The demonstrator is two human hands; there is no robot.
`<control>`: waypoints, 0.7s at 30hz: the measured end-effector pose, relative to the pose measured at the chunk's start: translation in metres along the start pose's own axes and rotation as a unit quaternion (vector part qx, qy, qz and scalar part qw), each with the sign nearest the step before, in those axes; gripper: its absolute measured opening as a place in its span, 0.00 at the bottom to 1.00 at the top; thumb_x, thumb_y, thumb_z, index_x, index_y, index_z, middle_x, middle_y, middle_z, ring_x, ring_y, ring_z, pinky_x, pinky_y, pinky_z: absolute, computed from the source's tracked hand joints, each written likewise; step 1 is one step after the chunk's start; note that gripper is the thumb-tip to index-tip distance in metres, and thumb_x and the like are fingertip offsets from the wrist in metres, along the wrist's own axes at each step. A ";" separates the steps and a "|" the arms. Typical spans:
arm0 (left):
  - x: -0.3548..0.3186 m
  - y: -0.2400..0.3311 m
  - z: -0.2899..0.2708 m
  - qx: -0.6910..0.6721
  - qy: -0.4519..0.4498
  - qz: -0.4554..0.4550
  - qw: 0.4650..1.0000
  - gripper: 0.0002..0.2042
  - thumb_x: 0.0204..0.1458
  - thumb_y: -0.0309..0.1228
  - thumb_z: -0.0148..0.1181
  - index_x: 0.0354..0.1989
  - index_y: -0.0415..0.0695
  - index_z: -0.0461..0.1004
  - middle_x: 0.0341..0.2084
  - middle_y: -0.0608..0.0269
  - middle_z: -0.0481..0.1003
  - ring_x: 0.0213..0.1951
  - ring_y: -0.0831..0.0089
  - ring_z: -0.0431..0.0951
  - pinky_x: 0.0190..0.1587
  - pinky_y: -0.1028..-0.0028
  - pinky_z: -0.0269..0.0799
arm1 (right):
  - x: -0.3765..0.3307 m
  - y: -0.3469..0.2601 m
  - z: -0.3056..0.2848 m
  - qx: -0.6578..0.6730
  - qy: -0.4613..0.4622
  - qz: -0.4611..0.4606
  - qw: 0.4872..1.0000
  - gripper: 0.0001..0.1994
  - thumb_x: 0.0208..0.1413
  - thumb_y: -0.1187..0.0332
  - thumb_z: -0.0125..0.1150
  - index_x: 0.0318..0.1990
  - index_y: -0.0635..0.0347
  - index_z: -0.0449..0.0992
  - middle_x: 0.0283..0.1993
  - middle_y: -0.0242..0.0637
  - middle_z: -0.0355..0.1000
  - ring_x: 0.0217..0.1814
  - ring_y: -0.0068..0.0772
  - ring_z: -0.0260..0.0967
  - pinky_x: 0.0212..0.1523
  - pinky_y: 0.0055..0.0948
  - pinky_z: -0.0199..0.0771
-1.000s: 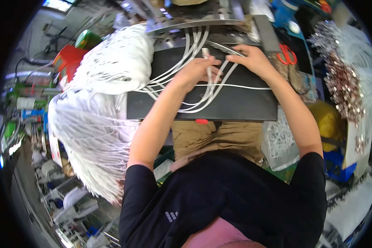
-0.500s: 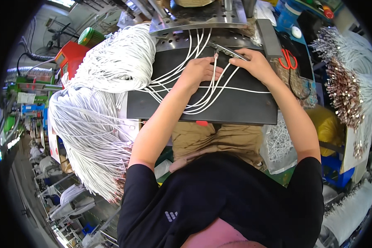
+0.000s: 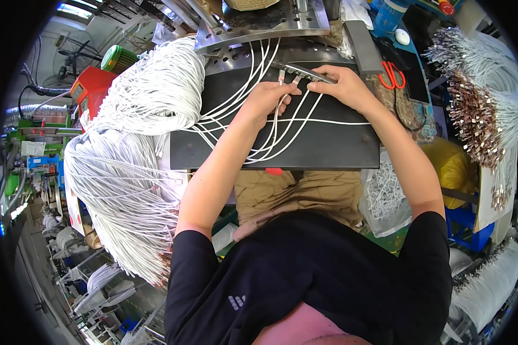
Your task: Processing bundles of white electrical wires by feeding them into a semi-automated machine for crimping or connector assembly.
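Observation:
My right hand (image 3: 344,89) grips the right end of a narrow metal bar (image 3: 304,71), which lies slanted at the far side of the black work board (image 3: 328,148). White cables (image 3: 297,122) loop over the board, and several of their ends lie at the bar. My left hand (image 3: 265,101) is closed, thumb and finger pinching a white cable just on the near side of the bar. The small cable ends between the fingertips are partly hidden. Other white cables (image 3: 252,72) run from the board to beneath a thick metal plate (image 3: 265,33).
A large coil of white cables (image 3: 147,86) is heaped on the left, with a hanging bundle (image 3: 118,195) below it. Red-handled scissors (image 3: 392,76) and a grey block (image 3: 362,47) lie right of the board. More cable bundles (image 3: 472,103) hang at far right.
My left hand has gone from loosely spread fingers over the cables to a pinch on one near the bar. My right hand keeps hold of the bar. The whole view has shifted slightly.

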State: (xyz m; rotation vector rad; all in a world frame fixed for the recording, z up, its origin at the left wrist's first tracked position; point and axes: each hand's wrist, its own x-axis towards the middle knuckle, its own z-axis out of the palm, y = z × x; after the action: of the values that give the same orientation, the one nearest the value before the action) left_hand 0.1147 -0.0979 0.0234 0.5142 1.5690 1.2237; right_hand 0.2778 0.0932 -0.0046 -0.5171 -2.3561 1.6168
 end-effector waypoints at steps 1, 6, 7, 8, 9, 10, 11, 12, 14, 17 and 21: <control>0.001 0.000 0.001 0.005 -0.006 -0.004 1.000 0.13 0.64 0.38 0.63 0.39 0.38 0.84 0.21 0.73 0.73 0.21 0.82 0.68 0.24 0.80 0.60 | -0.001 -0.001 0.000 0.011 -0.014 -0.005 1.000 0.28 0.55 0.53 0.75 0.55 0.66 0.81 0.47 0.43 0.83 0.48 0.29 0.78 0.52 0.29 0.74; 0.005 -0.005 0.001 -0.005 -0.029 0.004 1.000 0.16 0.65 0.40 0.62 0.44 0.37 0.83 0.29 0.64 0.80 0.31 0.76 0.80 0.39 0.75 0.78 | -0.006 -0.009 -0.003 0.034 -0.044 -0.004 0.998 0.26 0.55 0.52 0.75 0.54 0.64 0.82 0.45 0.40 0.84 0.46 0.26 0.78 0.49 0.28 0.74; 0.005 -0.005 -0.002 0.006 -0.004 0.020 1.000 0.16 0.66 0.40 0.62 0.44 0.37 0.83 0.30 0.63 0.81 0.31 0.75 0.81 0.39 0.75 0.78 | -0.006 -0.010 -0.004 0.027 -0.041 -0.001 0.999 0.26 0.55 0.52 0.75 0.54 0.64 0.82 0.45 0.40 0.84 0.46 0.27 0.78 0.49 0.28 0.74; 0.005 -0.005 -0.006 0.016 0.003 0.035 0.999 0.16 0.66 0.40 0.61 0.44 0.37 0.83 0.30 0.62 0.81 0.32 0.74 0.81 0.40 0.75 0.78 | -0.005 -0.012 -0.005 0.023 -0.041 -0.002 0.999 0.27 0.54 0.52 0.75 0.53 0.64 0.82 0.45 0.40 0.84 0.47 0.27 0.79 0.50 0.28 0.74; 0.004 -0.005 -0.010 0.028 0.025 0.043 0.998 0.16 0.66 0.40 0.61 0.44 0.37 0.83 0.30 0.61 0.81 0.33 0.73 0.82 0.41 0.75 0.79 | -0.005 -0.013 -0.005 0.019 -0.025 0.011 0.999 0.26 0.55 0.54 0.75 0.54 0.65 0.82 0.46 0.40 0.83 0.47 0.26 0.78 0.51 0.27 0.73; 0.004 -0.004 -0.014 0.052 0.051 0.036 0.997 0.16 0.64 0.40 0.63 0.42 0.36 0.83 0.30 0.60 0.81 0.31 0.71 0.82 0.38 0.76 0.78 | -0.004 -0.013 -0.006 0.016 -0.009 0.019 1.000 0.25 0.56 0.57 0.75 0.55 0.66 0.81 0.47 0.39 0.83 0.48 0.26 0.77 0.52 0.26 0.73; 0.003 -0.003 -0.017 0.074 0.024 0.036 0.996 0.15 0.63 0.40 0.64 0.40 0.36 0.83 0.29 0.61 0.81 0.30 0.72 0.82 0.36 0.76 0.78 | -0.004 -0.014 -0.006 0.004 0.013 0.030 0.999 0.24 0.57 0.60 0.74 0.55 0.67 0.80 0.48 0.38 0.82 0.49 0.25 0.76 0.53 0.26 0.72; 0.003 -0.002 -0.020 0.101 0.018 0.025 0.994 0.15 0.62 0.39 0.65 0.39 0.36 0.83 0.29 0.61 0.80 0.28 0.72 0.81 0.35 0.76 0.78 | -0.003 -0.014 -0.007 0.015 0.002 0.024 1.000 0.24 0.57 0.59 0.74 0.55 0.67 0.80 0.49 0.39 0.82 0.49 0.25 0.76 0.53 0.26 0.72; 0.002 -0.001 -0.022 0.128 0.007 0.004 0.992 0.14 0.59 0.38 0.67 0.35 0.37 0.82 0.26 0.62 0.80 0.24 0.74 0.80 0.29 0.78 0.75 | -0.003 -0.013 -0.007 0.038 -0.025 0.015 0.999 0.25 0.55 0.55 0.75 0.53 0.66 0.82 0.44 0.39 0.83 0.44 0.25 0.78 0.49 0.26 0.74; 0.002 0.000 -0.018 0.136 0.003 0.011 0.991 0.13 0.59 0.37 0.67 0.33 0.38 0.82 0.24 0.62 0.79 0.23 0.75 0.79 0.27 0.78 0.73 | -0.005 -0.012 -0.008 0.027 -0.053 0.019 0.998 0.23 0.55 0.55 0.76 0.51 0.63 0.83 0.41 0.37 0.84 0.40 0.22 0.78 0.44 0.25 0.75; 0.000 0.000 -0.011 0.125 0.012 0.022 0.992 0.14 0.60 0.37 0.66 0.32 0.37 0.81 0.23 0.62 0.79 0.23 0.75 0.79 0.28 0.77 0.73 | -0.007 -0.012 -0.007 0.003 -0.059 0.021 0.998 0.22 0.54 0.57 0.76 0.52 0.62 0.83 0.41 0.36 0.84 0.40 0.22 0.77 0.44 0.25 0.75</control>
State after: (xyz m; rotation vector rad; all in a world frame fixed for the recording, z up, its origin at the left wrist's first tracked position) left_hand 0.1048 -0.1033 0.0227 0.7001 1.7509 1.0727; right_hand 0.2846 0.0926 0.0096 -0.4860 -2.4405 1.7170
